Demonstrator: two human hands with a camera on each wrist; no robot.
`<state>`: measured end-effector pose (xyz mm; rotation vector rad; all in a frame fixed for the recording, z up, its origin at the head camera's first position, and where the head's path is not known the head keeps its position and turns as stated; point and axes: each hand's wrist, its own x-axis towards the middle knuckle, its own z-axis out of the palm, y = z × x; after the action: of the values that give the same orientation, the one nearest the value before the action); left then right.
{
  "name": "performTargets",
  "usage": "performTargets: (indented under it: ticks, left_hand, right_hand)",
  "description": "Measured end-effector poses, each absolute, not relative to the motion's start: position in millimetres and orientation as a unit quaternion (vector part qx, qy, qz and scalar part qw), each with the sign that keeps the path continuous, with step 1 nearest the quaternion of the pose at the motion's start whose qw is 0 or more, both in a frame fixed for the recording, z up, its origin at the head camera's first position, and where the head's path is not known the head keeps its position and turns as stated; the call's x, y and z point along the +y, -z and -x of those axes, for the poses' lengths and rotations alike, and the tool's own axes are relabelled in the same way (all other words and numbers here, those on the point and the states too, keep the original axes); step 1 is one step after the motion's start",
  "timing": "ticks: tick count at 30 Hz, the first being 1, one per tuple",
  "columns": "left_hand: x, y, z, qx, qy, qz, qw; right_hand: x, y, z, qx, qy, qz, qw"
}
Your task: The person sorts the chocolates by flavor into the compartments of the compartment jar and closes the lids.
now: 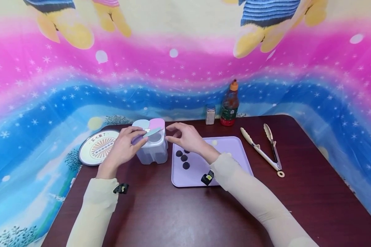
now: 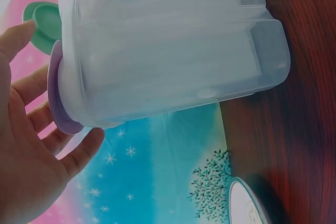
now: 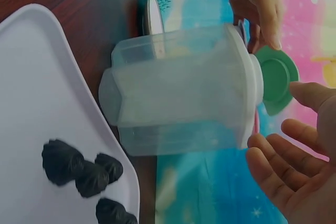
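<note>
"Green plastic catches my eye first: why is that green lid (image 3: 275, 74) tipped up when the purple lid (image 2: 56, 87) beside it lies lower?"

"I'd say it has its own compartment, and tilting it bares the mouth beneath."

"Who has hold of it?"

"Neither grip is visibly closed on it. The left hand (image 1: 125, 144) spreads loosely about the two lids, a fingertip at the green edge; whether it bears the weight, I can't tell. The right hand (image 1: 187, 135) hovers opposite, fingers parted and holding nothing, its thumb close to the lid, contact unclear."

"Why from both sides?"

"Probably so one can steady while the other works the lid."

"And the container?"

"The translucent container (image 1: 153, 154) stands upright on the worktop (image 1: 160, 212), just left of the lilac tray (image 1: 236, 151), likely to keep the dark pieces (image 1: 183, 158) there within easy reach."

"How does it look?"

"Cloudy and boxy, grooved down the side, with a white top. A blue lid (image 1: 140, 123) and a pink lid (image 1: 157, 124) lie at the back. I can't make out any contents."
</note>
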<state>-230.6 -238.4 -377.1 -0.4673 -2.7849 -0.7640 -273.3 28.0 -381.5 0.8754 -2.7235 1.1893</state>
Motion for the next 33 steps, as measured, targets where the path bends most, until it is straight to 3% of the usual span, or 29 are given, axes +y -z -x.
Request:
performTargets:
  ticks: [33]
  left_hand:
    - [-239.8,379.1,234.3,-0.940,0.291,0.127,0.128]
  right_hand:
    - [139.6,385.8,278.3,-0.905,-0.367,-0.211,0.031]
